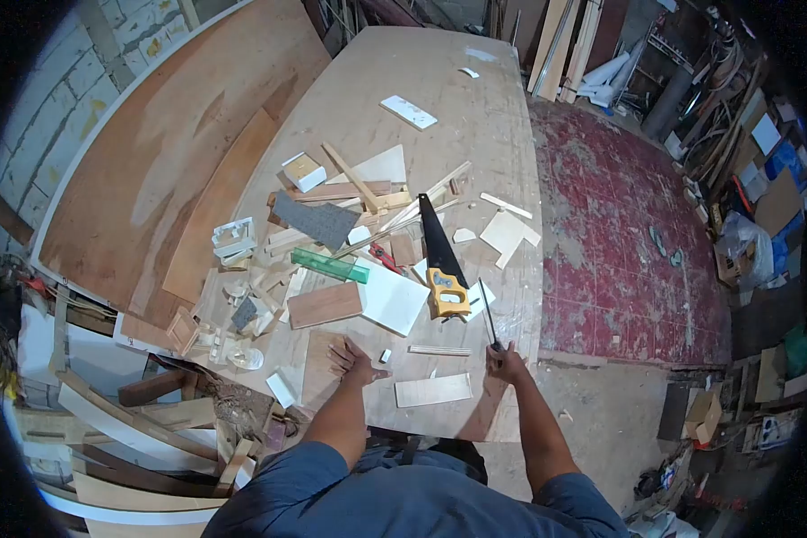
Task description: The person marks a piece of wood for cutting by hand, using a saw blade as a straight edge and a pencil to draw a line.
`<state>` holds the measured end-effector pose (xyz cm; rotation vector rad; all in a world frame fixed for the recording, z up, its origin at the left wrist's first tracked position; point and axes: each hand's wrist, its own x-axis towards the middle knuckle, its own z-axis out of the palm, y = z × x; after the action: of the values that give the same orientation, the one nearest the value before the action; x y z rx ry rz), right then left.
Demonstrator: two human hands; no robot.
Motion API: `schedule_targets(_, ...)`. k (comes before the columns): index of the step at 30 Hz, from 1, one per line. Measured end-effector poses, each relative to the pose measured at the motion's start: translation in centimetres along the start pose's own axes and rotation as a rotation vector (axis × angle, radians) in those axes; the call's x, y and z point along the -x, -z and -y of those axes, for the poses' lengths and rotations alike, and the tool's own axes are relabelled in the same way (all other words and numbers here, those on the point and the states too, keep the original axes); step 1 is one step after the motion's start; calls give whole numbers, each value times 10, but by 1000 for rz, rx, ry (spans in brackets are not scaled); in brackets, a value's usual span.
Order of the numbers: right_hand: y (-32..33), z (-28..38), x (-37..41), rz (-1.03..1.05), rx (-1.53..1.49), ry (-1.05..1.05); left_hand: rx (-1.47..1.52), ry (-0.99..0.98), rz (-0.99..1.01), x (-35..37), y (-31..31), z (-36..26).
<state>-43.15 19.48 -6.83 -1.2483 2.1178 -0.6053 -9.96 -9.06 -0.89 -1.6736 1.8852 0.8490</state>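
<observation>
Down at the near edge of the workbench (pixel 475 117): left hand (pixel 354 360) spread wide, fingers apart, palm flat on a brown board (pixel 318 377), gripping nothing. Right hand (pixel 508 365) closed in a fist around the lower end of a thin dark tool (pixel 486 314), shaft slanting up and away toward the handsaw (pixel 441 260); kind of tool too slender to tell. Hands well apart, with a pale wood strip (pixel 433 390) and a small white block (pixel 385 356) lying between them. Handsaw flat on the bench, yellow handle nearest, partly over a white panel (pixel 390 300). Farther up, a green level (pixel 330 265) among offcuts, and a small white box (pixel 303 170), contents not visible.
</observation>
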Motion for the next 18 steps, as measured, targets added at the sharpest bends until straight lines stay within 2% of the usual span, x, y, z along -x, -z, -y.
schedule_targets(2,-6,-11,-2,-3,-11,9,3,4,29,3,4,-2)
schedule_targets(5,3,11,2,44,-16,-118,26,-18,27,1,1,0)
schedule_targets(6,-30,-41,-5,44,-16,-118,21,-20,43,5,6,-2)
schedule_targets(8,-81,-133,-36,96,-993,-250,23,-32,48,8,7,-1)
schedule_targets(9,-60,-106,-5,102,-988,-241,28,-40,48,8,9,-1)
schedule_targets(11,-16,-7,-1,-33,185,59,25,-33,50,9,11,0)
schedule_targets(12,-14,2,-4,32,134,-43,15,-37,59,9,11,-1)
schedule_targets(13,-13,10,1,34,136,-45,16,-37,62,10,10,-1)
schedule_targets(15,-8,32,5,-28,345,-104,32,-46,62,10,11,0)
schedule_targets(16,-18,22,2,-21,349,-95,41,-38,62,7,12,1)
schedule_targets(18,-35,3,5,-184,641,-29,31,-48,56,5,9,2)
